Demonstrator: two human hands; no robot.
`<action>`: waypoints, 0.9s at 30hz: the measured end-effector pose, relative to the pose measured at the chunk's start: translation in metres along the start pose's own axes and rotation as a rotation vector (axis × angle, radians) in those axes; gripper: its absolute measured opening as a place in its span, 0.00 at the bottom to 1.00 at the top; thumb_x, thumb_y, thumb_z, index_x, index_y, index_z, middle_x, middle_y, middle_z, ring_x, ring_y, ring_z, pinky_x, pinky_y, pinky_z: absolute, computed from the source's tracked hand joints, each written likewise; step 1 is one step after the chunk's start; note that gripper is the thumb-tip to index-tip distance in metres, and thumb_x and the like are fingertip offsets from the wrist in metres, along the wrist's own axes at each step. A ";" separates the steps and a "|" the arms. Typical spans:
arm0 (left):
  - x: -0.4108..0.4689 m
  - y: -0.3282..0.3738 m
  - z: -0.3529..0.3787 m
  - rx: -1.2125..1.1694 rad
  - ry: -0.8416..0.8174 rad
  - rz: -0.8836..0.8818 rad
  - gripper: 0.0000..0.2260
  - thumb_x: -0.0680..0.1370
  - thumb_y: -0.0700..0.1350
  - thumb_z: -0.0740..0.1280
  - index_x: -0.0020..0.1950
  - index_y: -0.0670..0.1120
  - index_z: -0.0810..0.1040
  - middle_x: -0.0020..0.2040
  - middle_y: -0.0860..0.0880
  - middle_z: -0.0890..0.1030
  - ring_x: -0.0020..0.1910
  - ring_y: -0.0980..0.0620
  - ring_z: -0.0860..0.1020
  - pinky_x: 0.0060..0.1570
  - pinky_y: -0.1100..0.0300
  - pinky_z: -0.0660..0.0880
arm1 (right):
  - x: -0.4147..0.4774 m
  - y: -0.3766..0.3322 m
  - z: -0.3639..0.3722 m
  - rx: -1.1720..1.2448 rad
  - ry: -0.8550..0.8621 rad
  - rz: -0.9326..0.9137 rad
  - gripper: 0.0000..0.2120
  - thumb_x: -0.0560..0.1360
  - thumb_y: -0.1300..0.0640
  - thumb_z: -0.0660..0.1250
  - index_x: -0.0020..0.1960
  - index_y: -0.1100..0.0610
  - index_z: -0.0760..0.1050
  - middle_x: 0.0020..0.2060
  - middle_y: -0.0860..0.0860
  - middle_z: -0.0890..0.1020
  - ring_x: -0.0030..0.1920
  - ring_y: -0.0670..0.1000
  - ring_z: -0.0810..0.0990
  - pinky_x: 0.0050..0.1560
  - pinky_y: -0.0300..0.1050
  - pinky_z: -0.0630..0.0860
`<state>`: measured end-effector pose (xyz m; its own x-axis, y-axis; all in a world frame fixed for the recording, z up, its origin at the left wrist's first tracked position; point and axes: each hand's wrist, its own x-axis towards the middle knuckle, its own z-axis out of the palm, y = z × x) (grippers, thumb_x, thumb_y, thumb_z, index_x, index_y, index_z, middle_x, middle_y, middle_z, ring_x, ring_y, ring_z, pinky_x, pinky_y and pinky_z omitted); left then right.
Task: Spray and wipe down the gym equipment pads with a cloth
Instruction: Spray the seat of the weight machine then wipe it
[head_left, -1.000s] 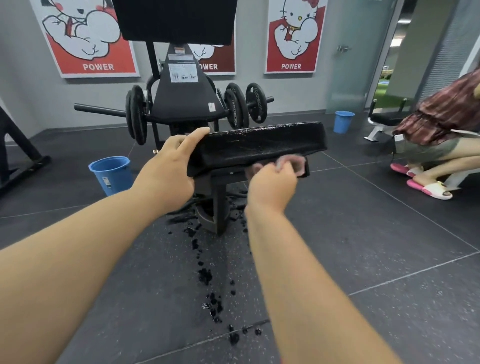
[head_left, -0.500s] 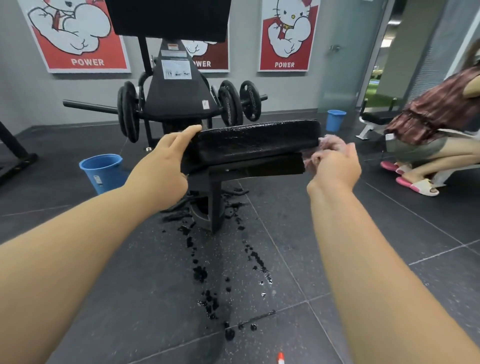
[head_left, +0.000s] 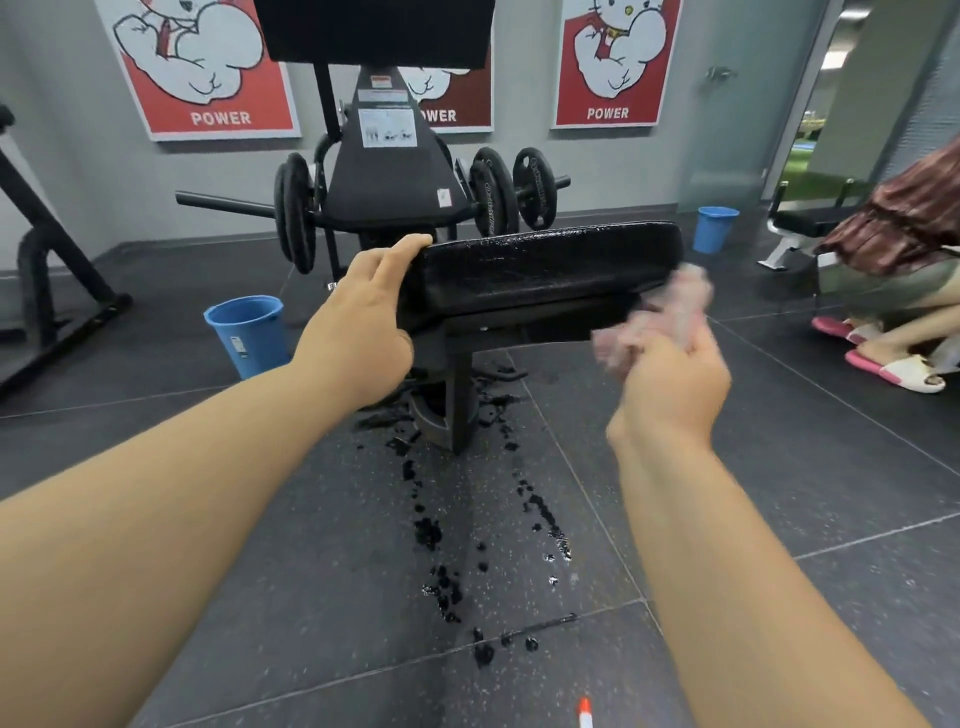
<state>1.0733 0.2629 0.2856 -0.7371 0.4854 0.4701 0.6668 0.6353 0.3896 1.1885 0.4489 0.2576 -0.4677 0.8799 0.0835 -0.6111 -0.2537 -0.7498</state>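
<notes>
Two grips noted: pad (head_left: 540, 270) is clasped steady at nine o'clock by left hand (head_left: 358, 332); cloth (head_left: 654, 317) is bunched in right hand (head_left: 675, 379), three o'clock.

Dark tiled floor (head_left: 779, 467) — wet splashes (head_left: 431, 535), a blue bucket (head_left: 249, 332).

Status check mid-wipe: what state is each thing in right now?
pad, wet and glossy, held at its left end.
left hand, grips the pad's left end.
right hand, grips the cloth.
cloth, bunched, blurred, by the pad's right end.
floor, wet splashes under the pad.
nearer blue bucket, upright.
</notes>
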 end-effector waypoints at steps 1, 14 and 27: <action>0.000 0.001 0.000 -0.001 -0.008 -0.003 0.40 0.73 0.32 0.61 0.77 0.61 0.53 0.73 0.51 0.62 0.62 0.44 0.71 0.48 0.53 0.71 | 0.011 -0.006 0.002 0.048 0.076 0.037 0.19 0.81 0.68 0.50 0.43 0.52 0.74 0.22 0.48 0.63 0.21 0.47 0.61 0.25 0.38 0.65; 0.010 -0.024 -0.018 -0.251 -0.191 -0.089 0.48 0.69 0.24 0.52 0.74 0.72 0.56 0.78 0.57 0.60 0.74 0.55 0.63 0.67 0.57 0.67 | -0.063 0.028 0.056 0.056 -0.306 0.379 0.16 0.76 0.75 0.51 0.47 0.56 0.67 0.26 0.49 0.68 0.24 0.46 0.67 0.30 0.39 0.67; 0.004 -0.011 -0.019 -0.261 -0.170 -0.101 0.45 0.70 0.23 0.51 0.76 0.65 0.58 0.78 0.54 0.62 0.72 0.45 0.67 0.68 0.52 0.69 | -0.031 -0.003 0.085 0.037 -0.204 0.840 0.15 0.78 0.71 0.48 0.52 0.68 0.74 0.50 0.62 0.79 0.52 0.62 0.81 0.35 0.53 0.82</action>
<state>1.0651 0.2469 0.2987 -0.7942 0.5347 0.2886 0.5786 0.5204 0.6280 1.1511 0.3880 0.3130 -0.8770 0.3067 -0.3700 -0.0306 -0.8039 -0.5940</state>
